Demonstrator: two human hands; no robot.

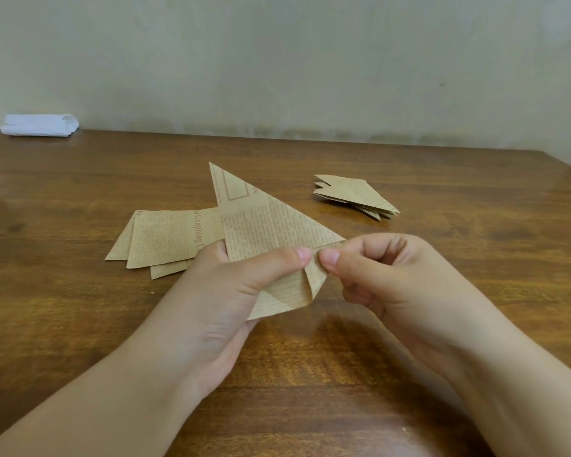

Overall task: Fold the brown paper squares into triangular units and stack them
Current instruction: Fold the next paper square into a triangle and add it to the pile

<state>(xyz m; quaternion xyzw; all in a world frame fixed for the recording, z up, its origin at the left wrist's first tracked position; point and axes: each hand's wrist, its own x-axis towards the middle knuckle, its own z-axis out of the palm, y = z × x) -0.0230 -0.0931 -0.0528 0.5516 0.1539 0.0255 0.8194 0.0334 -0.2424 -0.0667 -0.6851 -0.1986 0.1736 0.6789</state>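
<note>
A brown newsprint-patterned paper folded into a triangle (264,222) is held above the wooden table (80,324). My left hand (225,291) grips its lower part, thumb on top. My right hand (386,275) pinches the folded-over right corner between thumb and forefinger, just beside the left thumb. Behind my left hand lies a loose pile of flat brown paper squares (165,239). A stack of finished folded triangular units (356,196) lies at the back right of the table, apart from both hands.
A folded white cloth or paper bundle (40,125) sits at the far left corner of the table against the pale wall (277,61). The table's right back corner shows at the frame's right edge.
</note>
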